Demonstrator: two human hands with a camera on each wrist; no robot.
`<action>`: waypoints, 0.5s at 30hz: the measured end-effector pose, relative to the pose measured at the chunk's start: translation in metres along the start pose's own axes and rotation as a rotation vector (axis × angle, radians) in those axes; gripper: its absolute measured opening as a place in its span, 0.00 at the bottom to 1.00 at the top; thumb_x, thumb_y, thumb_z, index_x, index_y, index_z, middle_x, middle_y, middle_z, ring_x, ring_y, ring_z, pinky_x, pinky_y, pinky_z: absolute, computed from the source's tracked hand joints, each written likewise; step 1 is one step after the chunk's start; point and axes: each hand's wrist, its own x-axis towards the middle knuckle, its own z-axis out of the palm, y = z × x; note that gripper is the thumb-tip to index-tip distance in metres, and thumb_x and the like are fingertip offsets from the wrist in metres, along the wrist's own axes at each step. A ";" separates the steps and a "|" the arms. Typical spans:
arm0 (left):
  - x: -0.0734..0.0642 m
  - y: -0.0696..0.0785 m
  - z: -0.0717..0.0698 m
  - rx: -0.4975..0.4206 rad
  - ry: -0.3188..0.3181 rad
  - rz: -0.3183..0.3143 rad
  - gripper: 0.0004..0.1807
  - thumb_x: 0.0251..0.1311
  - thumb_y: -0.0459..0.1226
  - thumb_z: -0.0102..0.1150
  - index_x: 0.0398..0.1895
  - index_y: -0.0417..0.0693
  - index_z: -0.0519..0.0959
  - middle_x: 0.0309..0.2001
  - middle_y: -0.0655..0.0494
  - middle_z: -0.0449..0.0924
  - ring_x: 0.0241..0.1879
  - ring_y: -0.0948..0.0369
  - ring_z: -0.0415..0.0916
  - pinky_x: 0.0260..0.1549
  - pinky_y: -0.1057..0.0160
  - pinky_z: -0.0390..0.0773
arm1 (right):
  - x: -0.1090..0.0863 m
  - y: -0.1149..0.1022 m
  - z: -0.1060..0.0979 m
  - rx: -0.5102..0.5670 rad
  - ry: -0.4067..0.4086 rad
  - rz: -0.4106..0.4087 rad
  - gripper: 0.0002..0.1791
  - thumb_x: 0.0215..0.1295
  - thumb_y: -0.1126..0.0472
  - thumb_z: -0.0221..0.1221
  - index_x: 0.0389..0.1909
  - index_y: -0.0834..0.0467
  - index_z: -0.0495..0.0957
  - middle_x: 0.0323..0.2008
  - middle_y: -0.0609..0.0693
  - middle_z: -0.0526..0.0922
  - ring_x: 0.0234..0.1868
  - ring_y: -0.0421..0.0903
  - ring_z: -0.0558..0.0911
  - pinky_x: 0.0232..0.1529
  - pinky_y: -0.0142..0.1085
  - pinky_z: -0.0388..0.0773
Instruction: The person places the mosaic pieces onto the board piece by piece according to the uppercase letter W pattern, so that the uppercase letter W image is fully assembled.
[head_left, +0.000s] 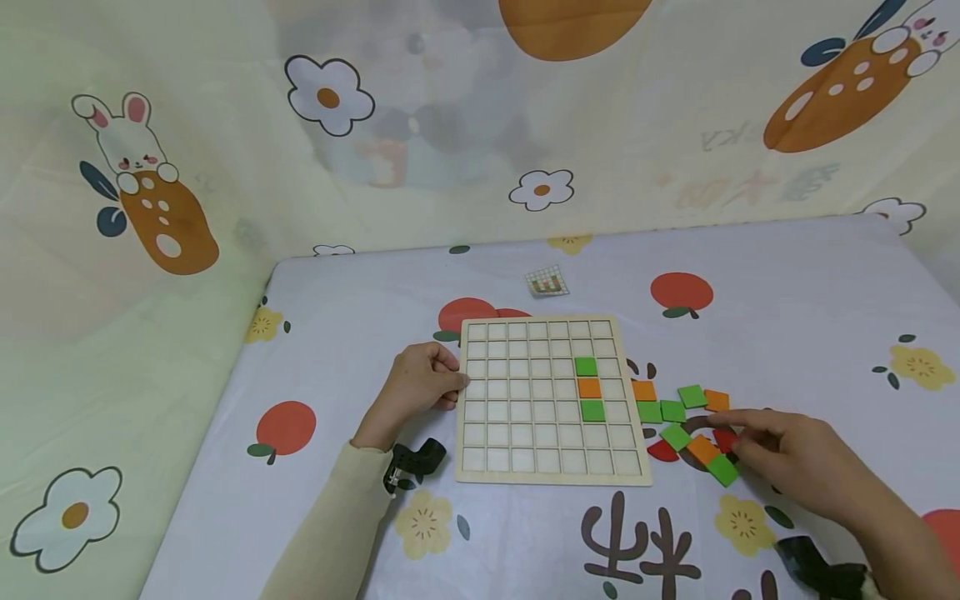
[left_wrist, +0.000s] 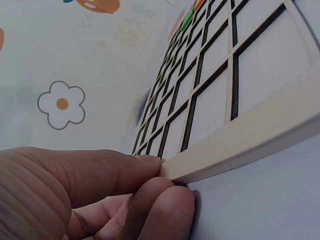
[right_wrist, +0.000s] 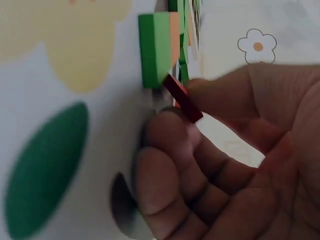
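Note:
A light wooden grid board (head_left: 555, 479) lies on the table. In its right half a green tile (head_left: 586, 367), an orange tile (head_left: 589, 388) and another green tile (head_left: 592, 411) form a column. My left hand (head_left: 420, 379) grips the board's left edge, thumb on top and fingers against the side, as the left wrist view shows. To the right of the board, my right hand (head_left: 802, 458) pinches a small red tile (right_wrist: 183, 99), which is tilted between thumb and fingers. Several loose green and orange tiles, such as a green one (head_left: 722, 471), lie beside that hand.
Behind the board is a small card with a grid picture (head_left: 547, 282). A printed white cloth (head_left: 810, 325) covers the table, and a patterned curtain (head_left: 450, 167) stands at the back. Black wrist cameras sit on the left wrist (head_left: 415, 462) and right wrist (head_left: 817, 567).

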 end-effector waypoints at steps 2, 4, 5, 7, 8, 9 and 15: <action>0.000 0.000 0.000 0.003 0.003 0.002 0.09 0.60 0.28 0.71 0.37 0.37 0.78 0.27 0.48 0.82 0.19 0.61 0.80 0.23 0.65 0.86 | 0.001 0.002 -0.002 -0.001 -0.038 -0.004 0.22 0.66 0.67 0.63 0.62 0.59 0.83 0.33 0.50 0.78 0.34 0.47 0.72 0.20 0.31 0.66; 0.000 0.000 0.001 0.006 0.008 -0.002 0.09 0.60 0.28 0.71 0.38 0.37 0.78 0.27 0.48 0.82 0.20 0.61 0.80 0.23 0.65 0.86 | 0.002 0.003 -0.003 -0.007 -0.064 -0.015 0.24 0.64 0.67 0.65 0.62 0.59 0.83 0.31 0.49 0.75 0.34 0.46 0.71 0.21 0.31 0.66; 0.000 0.000 0.001 0.008 0.012 -0.004 0.09 0.60 0.28 0.71 0.38 0.37 0.78 0.27 0.48 0.82 0.20 0.61 0.80 0.23 0.65 0.86 | 0.003 0.004 -0.004 -0.014 -0.073 -0.024 0.24 0.63 0.67 0.66 0.61 0.59 0.83 0.29 0.48 0.73 0.33 0.45 0.71 0.22 0.31 0.66; 0.000 0.000 0.002 0.009 0.017 -0.010 0.09 0.60 0.28 0.71 0.38 0.38 0.78 0.27 0.49 0.81 0.20 0.61 0.80 0.23 0.65 0.86 | 0.004 0.005 -0.005 -0.020 -0.090 -0.043 0.24 0.60 0.68 0.67 0.60 0.59 0.83 0.29 0.47 0.72 0.31 0.43 0.71 0.21 0.30 0.67; 0.001 0.000 0.002 0.012 0.018 -0.011 0.09 0.60 0.28 0.71 0.38 0.38 0.78 0.27 0.49 0.81 0.20 0.61 0.80 0.23 0.65 0.86 | 0.005 0.006 -0.005 -0.022 -0.100 -0.051 0.24 0.60 0.67 0.67 0.59 0.59 0.83 0.28 0.47 0.73 0.30 0.42 0.71 0.21 0.30 0.68; 0.000 0.000 0.002 0.013 0.019 -0.014 0.09 0.60 0.28 0.71 0.38 0.38 0.78 0.27 0.49 0.81 0.20 0.61 0.80 0.23 0.65 0.86 | 0.006 0.006 -0.006 -0.025 -0.109 -0.058 0.24 0.59 0.67 0.67 0.59 0.59 0.84 0.28 0.46 0.73 0.28 0.41 0.71 0.21 0.30 0.68; 0.000 0.001 0.002 0.018 0.016 -0.014 0.09 0.60 0.28 0.71 0.38 0.38 0.78 0.27 0.49 0.82 0.20 0.61 0.80 0.23 0.65 0.86 | 0.014 0.005 -0.014 -0.035 -0.192 -0.044 0.22 0.57 0.65 0.70 0.55 0.59 0.84 0.28 0.46 0.72 0.28 0.41 0.71 0.21 0.30 0.68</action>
